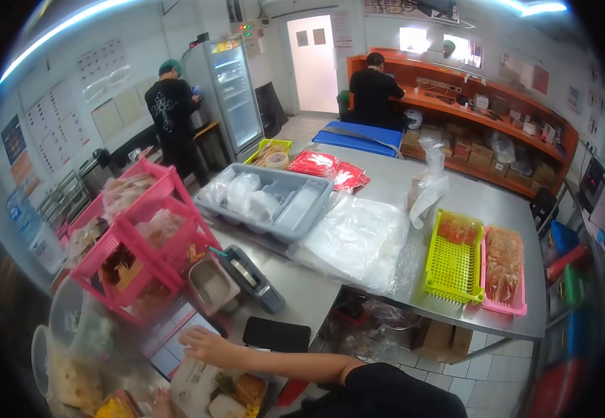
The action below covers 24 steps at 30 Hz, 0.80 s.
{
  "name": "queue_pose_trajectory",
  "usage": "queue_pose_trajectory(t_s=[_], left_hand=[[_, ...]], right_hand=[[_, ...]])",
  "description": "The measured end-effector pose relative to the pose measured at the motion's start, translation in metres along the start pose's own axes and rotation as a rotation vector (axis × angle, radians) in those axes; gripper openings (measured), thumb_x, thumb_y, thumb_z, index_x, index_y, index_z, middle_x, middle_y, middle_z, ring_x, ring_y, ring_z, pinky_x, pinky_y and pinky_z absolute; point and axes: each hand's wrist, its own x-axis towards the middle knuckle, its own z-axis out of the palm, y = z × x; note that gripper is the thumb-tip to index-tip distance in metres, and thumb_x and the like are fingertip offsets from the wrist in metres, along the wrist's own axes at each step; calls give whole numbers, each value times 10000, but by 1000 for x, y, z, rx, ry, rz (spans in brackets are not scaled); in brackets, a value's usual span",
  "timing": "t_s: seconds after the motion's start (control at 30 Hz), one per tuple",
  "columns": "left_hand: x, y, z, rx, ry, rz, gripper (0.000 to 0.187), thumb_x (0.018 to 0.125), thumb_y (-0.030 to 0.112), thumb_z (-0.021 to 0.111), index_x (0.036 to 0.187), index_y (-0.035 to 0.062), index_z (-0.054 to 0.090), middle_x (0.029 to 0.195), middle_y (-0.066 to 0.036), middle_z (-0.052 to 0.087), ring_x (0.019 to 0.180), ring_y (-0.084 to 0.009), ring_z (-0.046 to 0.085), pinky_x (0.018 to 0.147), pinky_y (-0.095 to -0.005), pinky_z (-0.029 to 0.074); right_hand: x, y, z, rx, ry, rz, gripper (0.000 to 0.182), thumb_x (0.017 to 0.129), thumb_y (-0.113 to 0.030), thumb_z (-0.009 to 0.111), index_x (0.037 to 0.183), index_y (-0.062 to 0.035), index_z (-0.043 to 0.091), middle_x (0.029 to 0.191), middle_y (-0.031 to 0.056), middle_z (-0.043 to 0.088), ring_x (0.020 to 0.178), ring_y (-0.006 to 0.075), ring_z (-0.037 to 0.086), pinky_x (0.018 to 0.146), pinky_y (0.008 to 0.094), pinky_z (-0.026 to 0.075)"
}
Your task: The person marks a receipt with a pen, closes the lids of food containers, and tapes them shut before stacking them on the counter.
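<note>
My right hand reaches in from the right, its fingers bent loosely downward over the near edge of a printed sheet or tablet. Nothing shows in its grasp. Just below lies a white food container holding a browned piece of food, a pale portion and something green. At the bottom edge, my left hand shows only in part beside the container's left side; its fingers are blurred. A tray with yellow food sits left of it.
A pink tiered rack, metal pan, tape dispenser and black phone-like slab stand nearby. Farther off are a grey bin, plastic bags, a green basket and a pink basket. Two people work behind.
</note>
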Motion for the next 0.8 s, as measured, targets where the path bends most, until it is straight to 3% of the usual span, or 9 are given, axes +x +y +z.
queue_pose_trajectory(t_s=[0.07, 0.1, 0.13, 0.23, 0.3, 0.37, 0.47, 0.57, 0.8], left_hand=[[4, 21, -8, 18, 22, 35, 321, 762, -7, 603, 1076, 56, 628, 1013, -181, 632, 860, -246, 638, 846, -340, 469], [8, 37, -14, -3, -39, -271, 322, 765, -8, 597, 1082, 43, 621, 1016, -174, 633, 866, -245, 632, 841, -323, 463], [8, 49, -20, -20, -98, -584, 324, 768, -8, 591, 1088, 31, 614, 1019, -168, 635, 872, -245, 626, 836, -306, 456], [-16, 52, -47, -393, -343, -739, 327, 789, 25, 586, 1116, 25, 596, 1032, -158, 634, 908, -239, 606, 846, -310, 439], [-82, 26, -40, -544, -462, -508, 350, 859, 125, 543, 1197, 37, 534, 1028, -153, 635, 945, -219, 588, 868, -331, 425], [-79, 47, -34, -589, -512, -525, 356, 867, 171, 521, 1198, 40, 530, 1028, -158, 632, 949, -229, 587, 866, -333, 426], [-73, 65, -19, -605, -500, -599, 378, 878, 241, 487, 1199, 45, 525, 1027, -165, 628, 955, -243, 585, 863, -334, 427], [-76, 67, -16, -592, -447, -654, 410, 889, 310, 454, 1199, 49, 521, 1026, -172, 625, 961, -258, 584, 859, -336, 428], [-82, 53, -13, -400, -353, -783, 518, 916, 472, 376, 1201, 60, 509, 1024, -190, 615, 976, -292, 581, 851, -340, 431]], right_hand=[[-7, -2, 0, 47, 59, 78, 180, 739, -67, 526, 910, -12, 534, 1105, 175, 502, 1052, 322, 500, 872, 378, 420], [-13, -5, 0, 107, 108, 157, 252, 738, -26, 520, 990, -11, 522, 1087, 174, 524, 1007, 326, 534, 822, 359, 455], [-26, -4, -2, 209, -51, 288, 350, 732, -10, 519, 1081, -31, 498, 1059, 172, 545, 964, 329, 553, 794, 360, 469], [-49, -14, -41, 245, -527, 552, 564, 727, 22, 512, 1265, -135, 444, 1065, 165, 585, 930, 324, 585, 780, 354, 487], [-95, -9, -24, 327, -399, 362, 548, 763, 25, 490, 1270, -177, 446, 1160, 180, 550, 1010, 314, 569, 821, 356, 483], [-112, -25, -26, 543, -231, 507, 505, 778, 48, 450, 1249, -133, 449, 1167, 175, 543, 1107, 343, 505, 923, 382, 415], [-118, -45, -24, 655, -228, 664, 505, 784, 60, 432, 1252, -130, 446, 1216, 146, 516, 1241, 342, 372, 1021, 395, 310], [-110, -56, -23, 754, -179, 759, 463, 808, 44, 413, 1233, -135, 458, 1246, 150, 483, 1247, 358, 337, 1010, 421, 293], [-78, -48, -21, 487, -325, 799, 408, 812, 13, 409, 1187, -136, 475, 1070, 219, 563, 960, 385, 542, 842, 411, 432]])
